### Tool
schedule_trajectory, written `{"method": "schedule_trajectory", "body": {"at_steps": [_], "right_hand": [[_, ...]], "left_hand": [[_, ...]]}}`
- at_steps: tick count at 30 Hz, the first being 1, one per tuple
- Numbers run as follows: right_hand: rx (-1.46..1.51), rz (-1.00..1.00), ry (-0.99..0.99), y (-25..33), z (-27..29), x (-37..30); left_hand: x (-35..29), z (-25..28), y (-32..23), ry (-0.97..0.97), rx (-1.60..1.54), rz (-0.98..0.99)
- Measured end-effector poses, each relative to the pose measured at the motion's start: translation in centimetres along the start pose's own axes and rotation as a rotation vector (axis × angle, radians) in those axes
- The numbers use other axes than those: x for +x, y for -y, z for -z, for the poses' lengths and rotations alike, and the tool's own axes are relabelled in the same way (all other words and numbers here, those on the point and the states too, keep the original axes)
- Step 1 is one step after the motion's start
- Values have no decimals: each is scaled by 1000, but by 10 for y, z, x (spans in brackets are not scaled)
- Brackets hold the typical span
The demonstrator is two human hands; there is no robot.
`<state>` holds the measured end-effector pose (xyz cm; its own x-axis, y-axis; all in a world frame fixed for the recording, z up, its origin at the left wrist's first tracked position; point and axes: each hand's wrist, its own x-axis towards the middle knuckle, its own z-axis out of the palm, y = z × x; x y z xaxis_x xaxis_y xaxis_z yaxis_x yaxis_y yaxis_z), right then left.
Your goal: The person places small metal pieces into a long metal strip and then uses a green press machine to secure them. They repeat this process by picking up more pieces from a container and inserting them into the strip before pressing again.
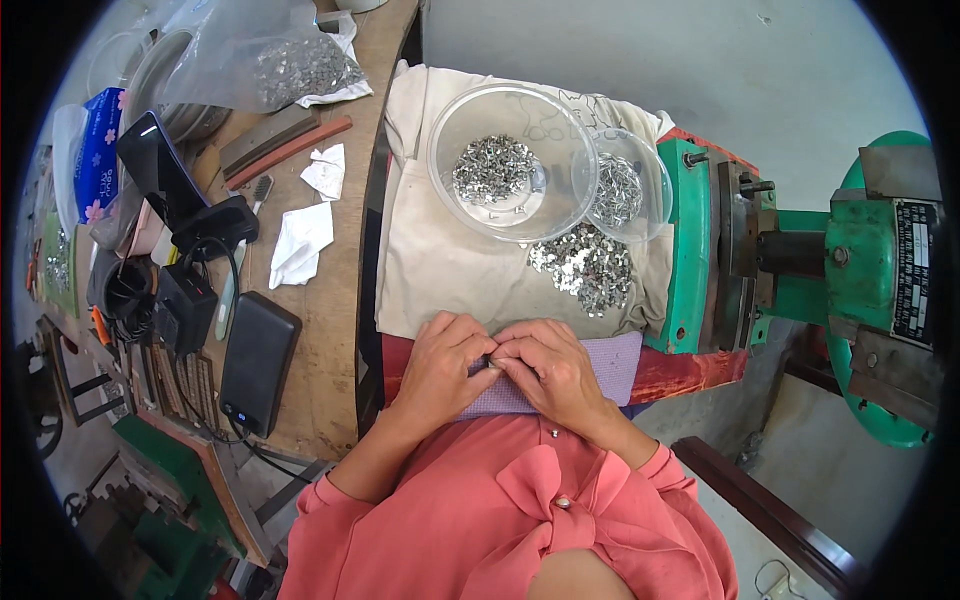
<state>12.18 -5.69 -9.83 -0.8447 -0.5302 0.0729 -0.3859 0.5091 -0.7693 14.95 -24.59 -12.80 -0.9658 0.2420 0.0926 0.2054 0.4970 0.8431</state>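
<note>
My left hand (443, 366) and my right hand (553, 368) meet at the near edge of the work surface, above a purple cloth (610, 365). Thumbs and forefingers of both are pinched together around a tiny piece, mostly hidden, too small to name. Beyond them lies a loose pile of flat, shiny metal pieces (590, 268) on a beige cloth (420, 260). A large clear plastic tub (445, 205) behind the pile holds many small metal parts (495, 168). Against its right side, a smaller clear tub (655, 215) contains slender metal parts (615, 190).
A green press machine (690, 250) borders the cloth on the right. On the wooden table (330, 330) at left are a black power bank (260, 362), a phone (160, 165) on a stand, white tissues (300, 243), a red bar (290, 152) and a plastic bag of metal pieces (305, 70).
</note>
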Motion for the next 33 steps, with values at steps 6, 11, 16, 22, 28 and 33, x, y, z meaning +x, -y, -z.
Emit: {"method": "schedule_trajectory", "body": {"at_steps": [6, 11, 16, 22, 28, 33], "right_hand": [[-154, 166, -45, 2, -2, 0], [-301, 261, -46, 9, -1, -2], [-219, 205, -45, 9, 9, -5], [-239, -74, 2, -5, 45, -38], [-148, -51, -127, -26, 37, -59], [-148, 24, -225, -27, 46, -72]], "left_hand": [[1, 1, 0, 3, 5, -9], [0, 0, 0, -2, 29, -21], [-1, -2, 2, -16, 48, -68], [-3, 3, -1, -4, 70, -50], [2, 5, -13, 29, 176, -87], [23, 16, -47, 95, 312, -208]]}}
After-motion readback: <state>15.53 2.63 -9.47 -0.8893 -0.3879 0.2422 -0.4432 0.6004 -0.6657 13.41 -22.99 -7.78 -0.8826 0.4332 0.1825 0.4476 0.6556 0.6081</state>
